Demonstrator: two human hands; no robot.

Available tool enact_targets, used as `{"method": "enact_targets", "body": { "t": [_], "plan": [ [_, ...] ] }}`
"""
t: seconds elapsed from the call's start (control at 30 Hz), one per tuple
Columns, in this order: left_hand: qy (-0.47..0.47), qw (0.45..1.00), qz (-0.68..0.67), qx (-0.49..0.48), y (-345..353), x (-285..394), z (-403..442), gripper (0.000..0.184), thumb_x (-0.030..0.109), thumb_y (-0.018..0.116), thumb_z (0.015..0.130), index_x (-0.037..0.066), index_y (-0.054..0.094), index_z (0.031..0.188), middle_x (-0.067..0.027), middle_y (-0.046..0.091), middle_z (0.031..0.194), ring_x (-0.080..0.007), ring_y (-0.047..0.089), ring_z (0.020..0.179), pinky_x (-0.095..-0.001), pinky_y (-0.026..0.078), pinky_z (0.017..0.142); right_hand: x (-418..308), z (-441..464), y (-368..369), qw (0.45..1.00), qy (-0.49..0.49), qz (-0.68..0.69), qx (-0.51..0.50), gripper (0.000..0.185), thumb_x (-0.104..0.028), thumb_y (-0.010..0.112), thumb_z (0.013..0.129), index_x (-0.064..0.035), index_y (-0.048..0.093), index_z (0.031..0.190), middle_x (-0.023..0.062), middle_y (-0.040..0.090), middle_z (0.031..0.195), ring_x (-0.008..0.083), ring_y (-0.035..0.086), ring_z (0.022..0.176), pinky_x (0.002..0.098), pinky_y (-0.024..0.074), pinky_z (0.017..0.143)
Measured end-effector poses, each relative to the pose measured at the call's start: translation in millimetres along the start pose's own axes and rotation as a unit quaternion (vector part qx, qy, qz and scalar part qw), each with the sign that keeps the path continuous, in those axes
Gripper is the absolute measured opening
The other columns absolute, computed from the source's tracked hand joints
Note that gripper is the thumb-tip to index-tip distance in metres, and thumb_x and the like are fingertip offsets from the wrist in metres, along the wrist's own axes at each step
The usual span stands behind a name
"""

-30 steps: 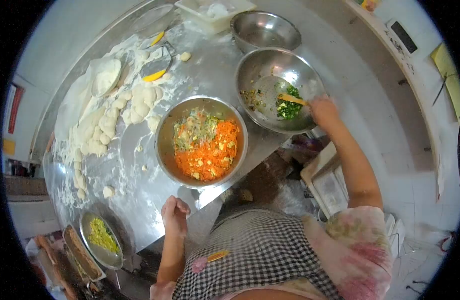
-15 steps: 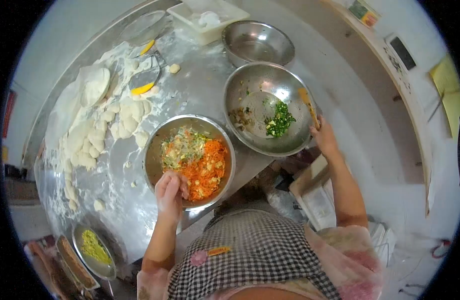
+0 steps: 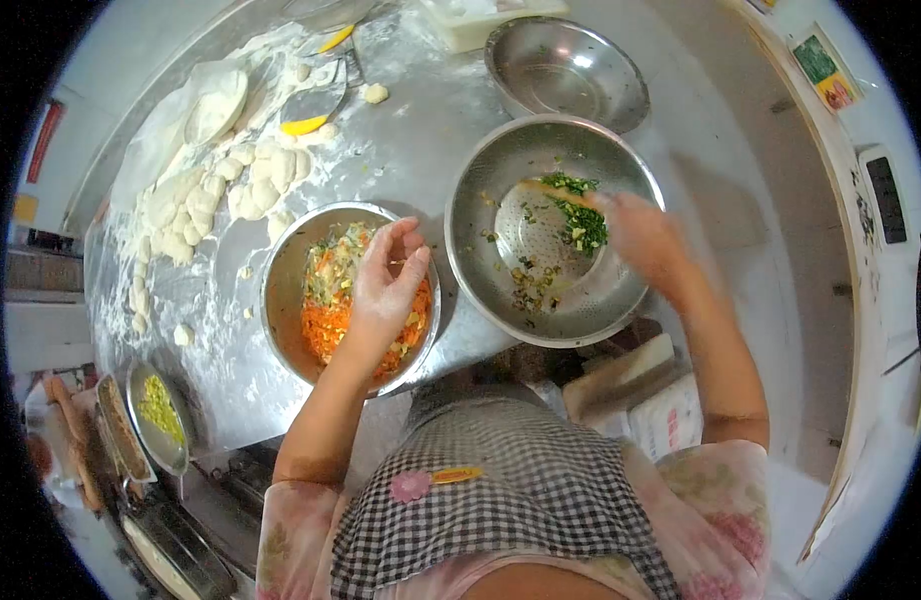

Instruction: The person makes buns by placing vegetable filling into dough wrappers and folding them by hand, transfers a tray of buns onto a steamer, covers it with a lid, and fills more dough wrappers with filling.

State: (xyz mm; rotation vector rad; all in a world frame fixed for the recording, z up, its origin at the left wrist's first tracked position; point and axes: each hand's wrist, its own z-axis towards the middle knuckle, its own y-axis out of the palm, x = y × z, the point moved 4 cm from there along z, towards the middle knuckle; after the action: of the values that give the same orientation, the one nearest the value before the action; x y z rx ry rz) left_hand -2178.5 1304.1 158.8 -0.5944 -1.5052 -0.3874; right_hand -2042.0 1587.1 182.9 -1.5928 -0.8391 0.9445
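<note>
My right hand (image 3: pixel 643 238) is closed around the handle of a wooden spatula (image 3: pixel 537 189), its flat end down in a large metal basin (image 3: pixel 471 240). Chopped greens (image 3: pixel 585 228) lie beside the spatula, and browner bits (image 3: pixel 534 288) are scattered over the basin's bottom. My left hand (image 3: pixel 386 292) hovers over a smaller metal bowl (image 3: pixel 274 315), fingers loosely bent and apart from the thumb, holding nothing. Below it, shredded carrot (image 3: pixel 326 328) and a paler mix with noodle-like strands (image 3: pixel 333 262) fill the bowl, partly hidden by my hand and forearm.
Floury dough pieces (image 3: pixel 266 180) cover the table's left side, near a scraper with a yellow handle (image 3: pixel 305 127). Another metal basin (image 3: pixel 566 75) stands behind mine, by a white tub (image 3: pixel 471 28). At lower left is a dish of chopped green filling (image 3: pixel 161 408).
My right hand has moved from the basin's right rim inward with the spatula, and the contents are more spread. My left hand has risen and opened over the bowl. The view has shifted.
</note>
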Motion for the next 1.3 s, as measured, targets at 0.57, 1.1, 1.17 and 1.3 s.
{"method": "enact_targets", "body": {
  "t": [0.57, 1.1, 1.17, 1.3],
  "plan": [
    [-0.079, 0.795, 0.590, 0.113, -186, -129, -180, 0.059, 0.029, 0.052, 0.084, -0.003, 0.033, 0.130, -0.0251, 0.032, 0.136, -0.0376, 0.027, 0.129, -0.0461, 0.020, 0.106, -20, -71, -7, 0.966, 0.080, 0.245, -0.013, 0.033, -0.009, 0.045, 0.090, -0.0044, 0.052, 0.122, 0.0063, 0.054, 0.085, 0.0145, 0.049, 0.072, 0.0266, 0.0411, 0.064],
    [0.203, 0.841, 0.495, 0.081, -341, -128, 147, 0.038, 0.009, 0.062, 0.067, 0.005, 0.055, 0.105, -0.0176, 0.053, 0.104, -0.0332, 0.052, 0.097, -0.0389, 0.044, 0.083, -143, -147, 3, 0.924, 0.180, 0.329, 0.070, 0.031, -0.018, 0.050, 0.089, -0.0005, 0.057, 0.113, 0.0029, 0.054, 0.069, 0.0077, 0.044, 0.057, 0.0226, 0.0357, 0.049],
    [0.102, 0.883, 0.458, 0.027, -347, -134, 163, 0.033, 0.009, 0.062, 0.066, 0.004, 0.056, 0.099, -0.0170, 0.054, 0.100, -0.0326, 0.053, 0.093, -0.0388, 0.044, 0.081, -154, -145, 0, 0.935, 0.163, 0.310, 0.047, 0.033, -0.022, 0.047, 0.092, -0.0006, 0.053, 0.117, -0.0038, 0.047, 0.069, 0.0031, 0.037, 0.054, 0.0178, 0.0282, 0.046],
    [0.096, 0.904, 0.405, 0.098, -369, -112, 94, 0.022, 0.006, 0.059, 0.064, 0.002, 0.055, 0.085, -0.0163, 0.054, 0.089, -0.0341, 0.054, 0.083, -0.0392, 0.045, 0.073, -172, -136, -12, 0.931, 0.180, 0.315, 0.037, 0.033, -0.022, 0.049, 0.090, -0.0008, 0.055, 0.115, -0.0008, 0.051, 0.069, 0.0059, 0.042, 0.056, 0.0204, 0.0330, 0.049]
  ]
}}
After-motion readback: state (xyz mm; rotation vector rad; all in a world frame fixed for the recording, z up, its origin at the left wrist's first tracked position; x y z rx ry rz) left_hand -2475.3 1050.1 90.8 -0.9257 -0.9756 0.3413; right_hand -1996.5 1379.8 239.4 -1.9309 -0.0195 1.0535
